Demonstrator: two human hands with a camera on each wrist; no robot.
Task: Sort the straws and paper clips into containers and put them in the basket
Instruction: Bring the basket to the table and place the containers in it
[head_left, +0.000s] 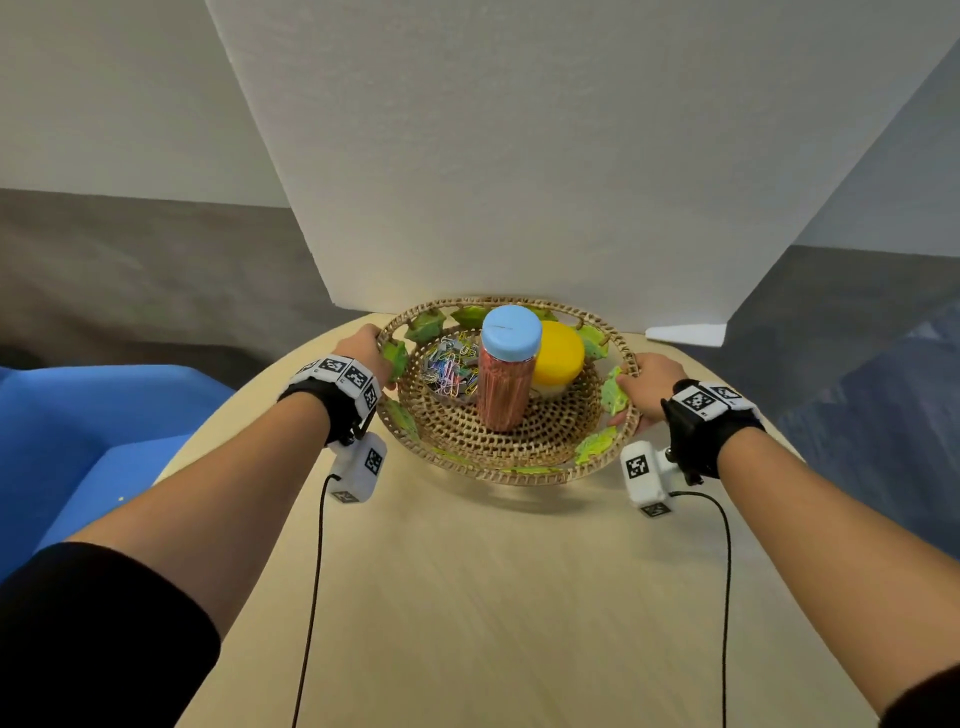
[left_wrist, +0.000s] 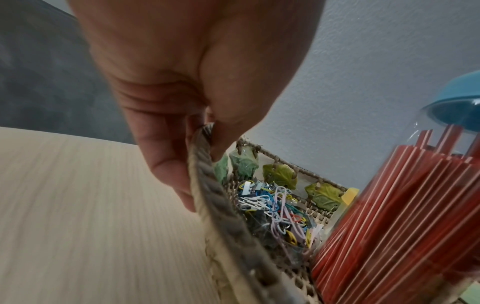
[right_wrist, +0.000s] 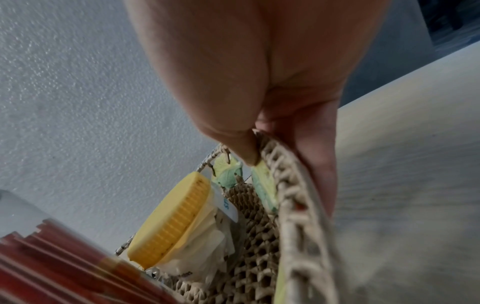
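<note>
Now both hands pinch the basket (head_left: 506, 457) rim — left hand (head_left: 366, 351) and right hand (head_left: 649, 382) on opposite sides. It sits by the table's (head_left: 493, 597) far edge, holding the straw jar (head_left: 505, 387), paper clips (head_left: 449, 371) and a yellow-lidded container (head_left: 558, 353).

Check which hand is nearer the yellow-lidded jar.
Right. The right hand grips the basket rim on the side where the yellow-lidded jar sits; the left hand grips the opposite rim, beyond the straw jar.

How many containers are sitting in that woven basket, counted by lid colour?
Tall clear jar of red straws, blue lid: 1
Short jar, yellow lid: 1
Clear container of coloured paper clips, no lid visible: 1
Total: 3, all inside the woven wicker basket.
</note>
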